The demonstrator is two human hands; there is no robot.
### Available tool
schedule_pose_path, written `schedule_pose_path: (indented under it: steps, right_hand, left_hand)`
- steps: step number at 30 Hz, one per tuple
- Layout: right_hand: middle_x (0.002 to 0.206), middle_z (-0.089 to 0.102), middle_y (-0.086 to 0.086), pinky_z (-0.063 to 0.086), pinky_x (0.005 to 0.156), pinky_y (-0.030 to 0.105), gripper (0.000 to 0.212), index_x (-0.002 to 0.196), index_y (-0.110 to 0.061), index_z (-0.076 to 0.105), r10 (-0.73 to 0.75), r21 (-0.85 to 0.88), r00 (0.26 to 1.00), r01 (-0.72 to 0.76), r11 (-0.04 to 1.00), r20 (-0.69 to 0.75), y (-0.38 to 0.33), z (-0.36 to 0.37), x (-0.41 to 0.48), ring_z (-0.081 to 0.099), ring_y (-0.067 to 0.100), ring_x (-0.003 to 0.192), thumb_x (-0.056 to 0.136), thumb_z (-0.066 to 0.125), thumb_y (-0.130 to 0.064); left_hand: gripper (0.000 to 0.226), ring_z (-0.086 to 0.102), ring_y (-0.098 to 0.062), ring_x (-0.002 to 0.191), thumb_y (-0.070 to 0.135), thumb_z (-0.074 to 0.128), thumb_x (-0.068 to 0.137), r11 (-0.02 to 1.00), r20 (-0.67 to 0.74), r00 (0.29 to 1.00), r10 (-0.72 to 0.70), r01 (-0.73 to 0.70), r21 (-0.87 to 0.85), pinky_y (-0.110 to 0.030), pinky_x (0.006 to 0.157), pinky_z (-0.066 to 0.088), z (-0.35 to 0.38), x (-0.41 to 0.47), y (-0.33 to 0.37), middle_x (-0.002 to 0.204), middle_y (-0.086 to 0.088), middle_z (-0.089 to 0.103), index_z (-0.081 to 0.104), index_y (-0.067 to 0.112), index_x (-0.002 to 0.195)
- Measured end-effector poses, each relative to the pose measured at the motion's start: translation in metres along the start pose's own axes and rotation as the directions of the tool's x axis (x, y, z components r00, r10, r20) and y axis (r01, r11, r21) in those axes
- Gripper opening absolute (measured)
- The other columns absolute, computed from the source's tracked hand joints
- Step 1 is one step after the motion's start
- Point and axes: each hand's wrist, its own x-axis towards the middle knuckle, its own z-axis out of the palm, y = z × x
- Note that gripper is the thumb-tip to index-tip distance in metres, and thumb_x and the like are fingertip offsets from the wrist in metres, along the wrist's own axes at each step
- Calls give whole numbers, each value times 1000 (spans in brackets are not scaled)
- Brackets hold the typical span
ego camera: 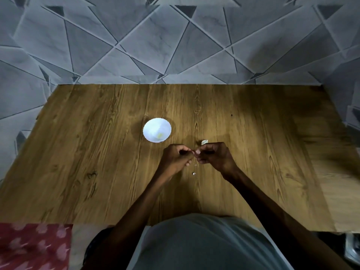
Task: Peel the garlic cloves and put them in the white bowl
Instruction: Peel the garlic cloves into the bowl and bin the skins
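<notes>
Garlic clove (194, 152), small and pale with a reddish skin, sits pinched between the fingertips of both hands just above the brown wood-grain surface (97, 162), though it is mostly hidden and I cannot see how much skin remains on it. The left hand (176, 157) curls its fingers into a narrow grip on one end, and the right hand (214, 155) does the same on the other end, so the two hands meet almost nail to nail. I think this close hold lets the nails catch the thin skin and pull it away in small strips. Both hands work over the middle of the surface, probably so that falling skin lands there and not in the bowl. A small white flake of peel (193, 173) lies on the wood just below the hands, and a thin strip seems to hang under the fingers. Another pale piece (204, 142), perhaps a clove or a larger peel, rests just beyond the right hand; I cannot tell which it is. The round white bowl (157, 130) stands near the left hand, a little further from the person, within easy reach for dropping. Inside it a yellowish spot shows, possibly a peeled clove. The peeling step seems in progress.
</notes>
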Motion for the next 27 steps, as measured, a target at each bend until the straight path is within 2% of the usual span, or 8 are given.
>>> schedule_pose_path:
  steps: [4, 7, 10, 13, 15, 18, 24, 27]
  right_hand:
    - [87, 75, 10, 62, 72, 34, 18, 99, -5, 76, -58, -108, 997, 62, 992, 41, -2, -2, 0, 73, 24, 81, 85, 69, 4]
    - [87, 76, 8, 62, 72, 33, 18, 100, -4, 76, -141, -178, 989, 146, 973, 42, -3, -2, -1, 73, 22, 78, 84, 70, 4]
    - [85, 76, 2, 60, 69, 25, 17, 100, -6, 77, -219, -262, 975, 224, 939, 46, -5, -1, -2, 72, 10, 73, 85, 72, -1]
    - [80, 75, -3, 50, 63, 9, 17, 100, -9, 78, -304, -368, 951, 304, 879, 60, -7, 0, -3, 67, -3, 69, 85, 73, -3]
    - [84, 76, -1, 48, 64, 7, 17, 99, -10, 79, -334, -415, 940, 333, 847, 73, -7, 0, -2, 68, -3, 74, 84, 73, -3]
    - [87, 76, 0, 53, 67, 11, 18, 99, -12, 79, -328, -441, 940, 333, 833, 90, -7, 0, -1, 70, 4, 76, 85, 72, -3]
    - [82, 74, -7, 54, 65, 15, 17, 99, -14, 78, -309, -414, 945, 325, 850, 106, -11, -2, 1, 69, -1, 71, 85, 73, -5]
    - [81, 75, -1, 60, 66, 25, 15, 99, -9, 78, -280, -331, 953, 303, 894, 115, -15, -4, 1, 71, 8, 69, 85, 73, -6]
  left_hand:
    - [13, 65, -12, 57, 22, 68, 85, 1000, 9, 1000, -14, 14, 28, -25, 61, 53, -1, 2, 1, 69, -8, 72, 73, 10, 87]
    - [14, 63, -11, 57, 20, 65, 87, 1000, 26, 999, -29, 29, 9, -23, 58, 50, -2, 1, 2, 68, -7, 71, 74, 9, 88]
    - [15, 60, -12, 57, 14, 63, 89, 996, 44, 997, -60, 63, -63, -21, 55, 48, -1, 2, 2, 67, -7, 69, 74, 5, 87]
    - [16, 59, -12, 57, 10, 60, 90, 989, 70, 995, -76, 84, -119, -19, 53, 47, 0, 2, 2, 66, -4, 67, 74, 3, 85]
    - [17, 58, -10, 58, 9, 59, 91, 989, 98, 993, -68, 80, -121, -19, 53, 47, -1, 0, 2, 66, -2, 66, 73, 4, 85]
    - [18, 58, -9, 61, 10, 57, 92, 992, 142, 989, -47, 62, -107, -20, 56, 47, -3, 0, 1, 69, -3, 67, 73, 2, 89]
    - [16, 57, -10, 64, 13, 56, 95, 994, 168, 985, -31, 48, -99, -22, 58, 45, -3, 1, -3, 69, -3, 63, 70, 9, 89]
    - [18, 54, -9, 61, 13, 54, 97, 987, 157, 986, -46, 69, -147, -20, 55, 44, -1, 0, -3, 69, 0, 61, 70, 8, 90]
